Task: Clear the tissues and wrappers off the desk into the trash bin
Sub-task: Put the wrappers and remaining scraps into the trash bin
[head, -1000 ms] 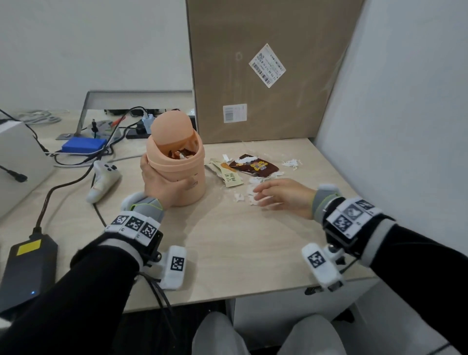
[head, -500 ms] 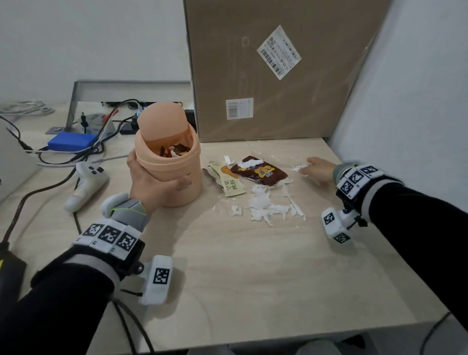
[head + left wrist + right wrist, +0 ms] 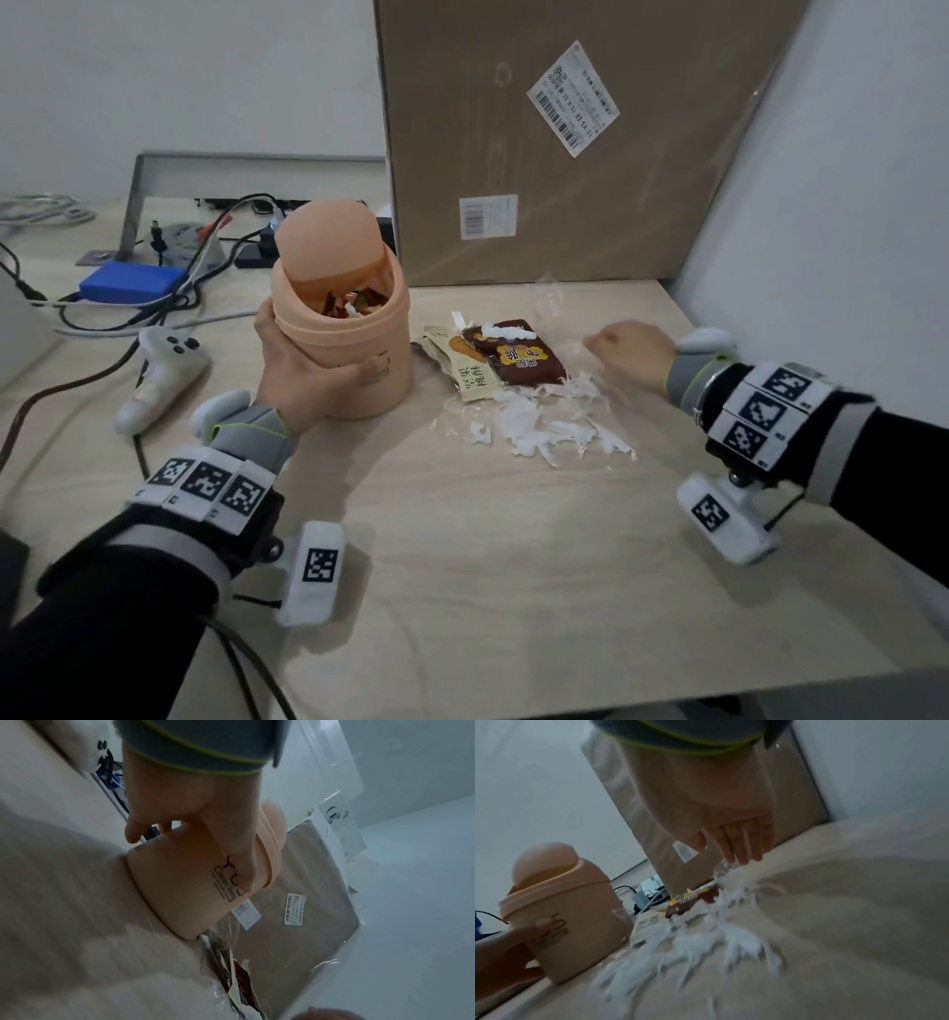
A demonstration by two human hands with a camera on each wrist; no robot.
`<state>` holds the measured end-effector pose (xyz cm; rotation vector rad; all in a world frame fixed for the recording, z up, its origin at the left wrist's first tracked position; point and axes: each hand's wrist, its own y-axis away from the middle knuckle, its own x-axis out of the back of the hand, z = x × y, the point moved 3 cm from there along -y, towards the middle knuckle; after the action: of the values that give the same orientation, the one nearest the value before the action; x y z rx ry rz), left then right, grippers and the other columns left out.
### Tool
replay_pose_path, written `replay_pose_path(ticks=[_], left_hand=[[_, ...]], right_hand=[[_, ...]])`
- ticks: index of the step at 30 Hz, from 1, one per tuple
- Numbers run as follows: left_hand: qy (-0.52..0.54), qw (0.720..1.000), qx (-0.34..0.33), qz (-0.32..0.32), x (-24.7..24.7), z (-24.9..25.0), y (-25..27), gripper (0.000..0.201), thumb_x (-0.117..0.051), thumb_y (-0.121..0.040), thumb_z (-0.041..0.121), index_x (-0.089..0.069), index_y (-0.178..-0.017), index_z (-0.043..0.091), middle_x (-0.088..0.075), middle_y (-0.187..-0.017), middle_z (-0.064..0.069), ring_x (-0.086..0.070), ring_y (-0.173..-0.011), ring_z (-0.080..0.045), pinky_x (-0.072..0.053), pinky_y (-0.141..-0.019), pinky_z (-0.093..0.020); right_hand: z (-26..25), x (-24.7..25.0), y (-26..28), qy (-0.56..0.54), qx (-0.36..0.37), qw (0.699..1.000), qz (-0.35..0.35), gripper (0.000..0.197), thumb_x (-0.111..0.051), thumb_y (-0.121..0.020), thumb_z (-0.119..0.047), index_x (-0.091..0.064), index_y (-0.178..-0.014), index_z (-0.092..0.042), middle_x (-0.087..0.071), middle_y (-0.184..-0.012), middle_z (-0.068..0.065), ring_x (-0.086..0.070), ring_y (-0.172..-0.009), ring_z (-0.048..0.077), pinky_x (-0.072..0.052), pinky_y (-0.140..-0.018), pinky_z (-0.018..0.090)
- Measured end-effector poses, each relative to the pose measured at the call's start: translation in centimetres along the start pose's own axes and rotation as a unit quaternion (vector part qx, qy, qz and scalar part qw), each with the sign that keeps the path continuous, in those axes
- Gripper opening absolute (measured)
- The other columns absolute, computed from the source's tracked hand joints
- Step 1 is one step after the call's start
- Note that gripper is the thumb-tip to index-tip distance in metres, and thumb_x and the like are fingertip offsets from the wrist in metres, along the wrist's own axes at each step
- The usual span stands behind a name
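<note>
- The left hand (image 3: 303,370) wraps thumb and fingers round the trash bin (image 3: 354,354), which stands on the worktop (image 3: 513,555) with its lid tipped open; rubbish already sits inside.
- Beside the bin lie torn tissues (image 3: 539,431), loose and light. A quick sweep of the hand would likely scatter them toward the near edge.
- The beige wrapper (image 3: 470,372) and the brown wrapper (image 3: 518,354) lie overlapped, just right of the bin, with tissue bits on top that could drop off when lifted.
- The right hand (image 3: 631,349) hangs over the far scraps, fingers straight and close together, tips at the shreds; I judge it holds nothing.
- The bin reads "Clean living". The beige wrapper carries Chinese characters, too small to read surely.
- Farthest, the cardboard box (image 3: 565,154) bears barcode labels, unreadable.
</note>
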<state>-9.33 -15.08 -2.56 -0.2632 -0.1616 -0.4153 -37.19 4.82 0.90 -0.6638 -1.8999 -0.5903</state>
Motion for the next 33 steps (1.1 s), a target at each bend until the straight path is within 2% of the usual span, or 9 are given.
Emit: replay_pose_path(ticks=[2, 6, 11, 17, 23, 26, 28, 29, 33], left_hand=[[-0.002, 1.0, -0.002, -0.002, 0.0, -0.1, -0.1, 0.128, -0.09, -0.049, 0.029, -0.004, -0.144, 0.025, -0.038, -0.135, 0.005, -0.043, -0.123, -0.014, -0.04, -0.1, -0.033], [0.008, 1.0, -0.003, -0.004, 0.0, 0.0, 0.0, 0.131, -0.085, -0.039, 0.044, -0.006, -0.143, 0.026, -0.038, -0.135, 0.006, -0.044, -0.122, -0.012, -0.041, -0.097, -0.029], [0.005, 1.0, -0.002, -0.004, 0.0, -0.2, -0.1, 0.132, -0.084, -0.038, 0.046, -0.006, -0.142, 0.026, -0.038, -0.136, 0.004, -0.044, -0.123, -0.013, -0.041, -0.099, -0.031], [0.008, 1.0, -0.003, -0.01, -0.1, -0.4, -0.3, 0.125, -0.087, -0.048, 0.033, -0.005, -0.142, 0.025, -0.038, -0.137, 0.003, -0.044, -0.124, -0.014, -0.041, -0.101, -0.034], [0.013, 1.0, -0.004, -0.007, 0.0, -0.1, -0.1, 0.127, -0.086, -0.046, 0.036, -0.006, -0.143, 0.024, -0.037, -0.138, 0.002, -0.043, -0.124, -0.014, -0.04, -0.102, -0.034], [0.014, 1.0, 0.003, -0.006, -0.1, -0.2, 0.0, 0.131, -0.086, -0.04, 0.043, -0.006, -0.143, 0.027, -0.037, -0.139, 0.001, -0.043, -0.126, -0.016, -0.041, -0.105, -0.039], [0.011, 1.0, 0.003, -0.003, -0.1, -0.1, 0.1, 0.132, -0.085, -0.038, 0.045, -0.007, -0.142, 0.027, -0.037, -0.139, 0.0, -0.043, -0.126, -0.016, -0.041, -0.107, -0.042], [0.01, 1.0, 0.003, -0.001, -0.1, 0.0, 0.1, 0.132, -0.085, -0.038, 0.045, -0.007, -0.142, 0.025, -0.038, -0.138, -0.001, -0.043, -0.126, -0.017, -0.041, -0.107, -0.042], [0.005, 1.0, 0.002, 0.011, -0.2, 0.1, -0.1, 0.133, -0.087, -0.035, 0.044, -0.011, -0.142, 0.023, -0.04, -0.136, -0.002, -0.045, -0.125, -0.018, -0.042, -0.106, -0.043]], right_hand=[[-1.1, 0.8, -1.5, 0.0, 0.004, 1.0, 0.031, 0.043, -0.043, -0.096, -0.042, -0.059, -0.113, -0.005, -0.062, -0.114, 0.013, -0.057, -0.107, 0.03, -0.041, -0.081, 0.03], [-3.9, -0.9, -4.0, 0.016, -0.001, 0.995, -0.096, 0.076, -0.048, -0.088, -0.059, -0.025, -0.147, -0.018, -0.031, -0.152, 0.005, -0.036, -0.136, 0.027, -0.032, -0.108, 0.038], [-5.6, -3.8, -5.3, 0.099, 0.028, 0.974, -0.202, 0.097, -0.058, -0.079, -0.063, -0.005, -0.151, -0.024, -0.016, -0.158, 0.004, -0.023, -0.143, 0.027, -0.027, -0.114, 0.045], [-5.8, -4.7, -4.0, 0.168, 0.092, 0.962, -0.193, 0.084, -0.061, -0.085, -0.049, -0.016, -0.151, -0.022, -0.022, -0.156, 0.001, -0.027, -0.142, 0.024, -0.027, -0.113, 0.036], [-5.8, -4.6, -2.7, 0.096, 0.098, 0.985, -0.107, 0.059, -0.07, -0.083, -0.032, -0.048, -0.136, -0.018, -0.054, -0.135, 0.005, -0.057, -0.114, 0.025, -0.046, -0.094, 0.031], [-5.2, -4.3, -2.5, 0.08, 0.08, 0.991, -0.07, 0.038, -0.072, -0.081, -0.029, -0.066, -0.116, -0.015, -0.068, -0.099, 0.006, -0.059, -0.083, 0.022, -0.047, -0.073, 0.028], [-4.8, -3.9, -2.0, 0.07, 0.074, 0.994, -0.036, 0.019, -0.072, -0.079, -0.029, -0.07, -0.082, -0.01, -0.056, -0.068, 0.004, -0.049, -0.069, 0.022, -0.035, -0.057, 0.026], [-4.5, -3.7, -1.7, 0.056, 0.07, 0.996, -0.017, 0.023, -0.072, -0.079, -0.029, -0.063, -0.068, -0.011, -0.049, -0.059, 0.003, -0.045, -0.066, 0.022, -0.029, -0.052, 0.027], [-3.7, -1.9, -0.3, -0.015, 0.059, 0.996, 0.064, 0.02, -0.069, -0.081, -0.028, -0.067, -0.068, -0.012, -0.051, -0.059, 0.003, -0.048, -0.065, 0.022, -0.028, -0.05, 0.028]])
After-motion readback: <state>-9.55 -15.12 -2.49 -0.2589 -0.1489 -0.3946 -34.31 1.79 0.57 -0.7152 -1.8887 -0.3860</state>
